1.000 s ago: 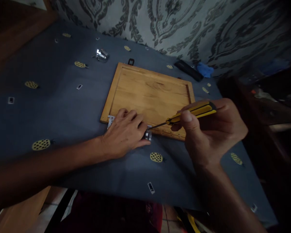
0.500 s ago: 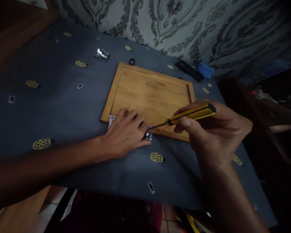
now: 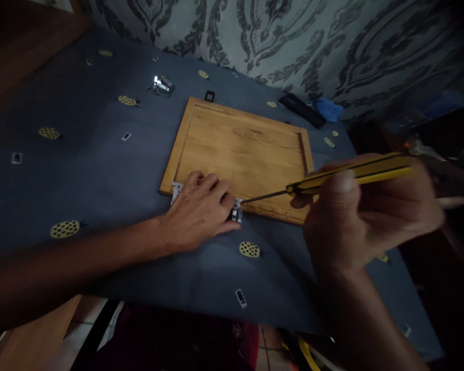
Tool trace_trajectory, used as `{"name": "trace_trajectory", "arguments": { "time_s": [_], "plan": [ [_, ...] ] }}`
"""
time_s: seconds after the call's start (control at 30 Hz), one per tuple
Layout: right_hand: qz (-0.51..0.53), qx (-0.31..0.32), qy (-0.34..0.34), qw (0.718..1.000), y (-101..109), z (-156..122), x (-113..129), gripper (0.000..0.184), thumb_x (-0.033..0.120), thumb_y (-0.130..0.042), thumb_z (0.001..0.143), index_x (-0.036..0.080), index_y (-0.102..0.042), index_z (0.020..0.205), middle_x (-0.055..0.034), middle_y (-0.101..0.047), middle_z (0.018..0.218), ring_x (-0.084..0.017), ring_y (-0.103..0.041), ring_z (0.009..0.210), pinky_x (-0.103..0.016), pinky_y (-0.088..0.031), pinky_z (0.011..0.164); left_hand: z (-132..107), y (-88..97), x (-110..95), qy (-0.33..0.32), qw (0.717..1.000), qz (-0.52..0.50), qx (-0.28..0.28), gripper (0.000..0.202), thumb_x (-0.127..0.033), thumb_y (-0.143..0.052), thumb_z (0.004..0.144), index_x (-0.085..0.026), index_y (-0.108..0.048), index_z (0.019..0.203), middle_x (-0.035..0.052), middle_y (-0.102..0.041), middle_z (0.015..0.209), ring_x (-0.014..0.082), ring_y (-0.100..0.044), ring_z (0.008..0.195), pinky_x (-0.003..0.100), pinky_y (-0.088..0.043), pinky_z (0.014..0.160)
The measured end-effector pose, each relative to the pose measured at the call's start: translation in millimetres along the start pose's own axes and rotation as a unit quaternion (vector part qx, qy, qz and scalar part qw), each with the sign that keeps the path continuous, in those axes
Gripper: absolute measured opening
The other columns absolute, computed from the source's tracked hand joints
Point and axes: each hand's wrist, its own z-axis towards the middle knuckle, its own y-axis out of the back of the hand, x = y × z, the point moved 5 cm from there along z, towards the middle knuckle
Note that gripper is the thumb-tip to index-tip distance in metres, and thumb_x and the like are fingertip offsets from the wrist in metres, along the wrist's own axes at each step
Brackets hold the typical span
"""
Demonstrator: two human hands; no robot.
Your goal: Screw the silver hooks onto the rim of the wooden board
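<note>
My left hand [image 3: 199,211] lies over the front edge of a framed wooden panel [image 3: 232,149], its fingers bent and closed round a metal hinge [image 3: 237,210] between thumb and forefinger. Left of that hand, another metal hinge [image 3: 177,190] shows at the panel's corner, partly covered. My right hand [image 3: 363,211] grips a screwdriver [image 3: 344,175] by its yellow and black handle. The thin shaft points left, with its tip beside the hinge near my left fingers; whether it touches is unclear.
A shiny metal part [image 3: 163,85] lies at the back left of the blue patterned tablecloth [image 3: 100,170]. A small black piece [image 3: 209,96] sits behind the panel. At the back right are a black case-like object [image 3: 302,110] and a blue cloth [image 3: 329,110], near the patterned wall covering.
My right hand has drawn the screwdriver back to the right, so more of its shaft shows and its tip has shifted slightly right at the hinge. My left hand stays in place.
</note>
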Motion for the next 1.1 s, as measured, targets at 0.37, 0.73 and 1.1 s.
{"name": "trace_trajectory", "arguments": {
  "time_s": [0.37,0.73,1.1],
  "plan": [
    [0.031,0.07,0.009,0.997,-8,-6,-5,0.005,0.015,-0.074,0.083,0.018,-0.07,0.083,0.0044,-0.066,0.072,-0.005,-0.061,0.048,-0.018,-0.049,0.04,0,0.0,-1,0.002,1.0,-0.001,-0.006,0.047,-0.056,-0.062,0.091,-0.011,-0.069,0.105,0.011,-0.065,0.102,0.03,-0.058,0.104,0.045,-0.041,0.089],
    [0.047,0.096,-0.023,0.994,-12,-4,-4,0.017,0.011,-0.081,0.073,0.023,-0.069,0.078,0.0045,-0.067,0.071,-0.007,-0.06,0.048,-0.018,-0.05,0.039,0,0.5,0,0.0,1.0,0.002,-0.012,0.048,-0.056,-0.063,0.091,-0.011,-0.068,0.105,0.0115,-0.067,0.103,0.0299,-0.059,0.104,0.044,-0.04,0.088],
    [0.077,0.194,-0.089,0.974,-7,-3,-9,0.023,0.028,-0.075,0.085,0.029,-0.077,0.107,-0.001,-0.074,0.087,-0.015,-0.068,0.063,-0.026,-0.055,0.046,0,0.6,0,0.0,1.0,-0.001,-0.005,0.047,-0.056,-0.062,0.092,-0.011,-0.069,0.104,0.0113,-0.066,0.103,0.0294,-0.058,0.104,0.043,-0.039,0.089]
  ]
}}
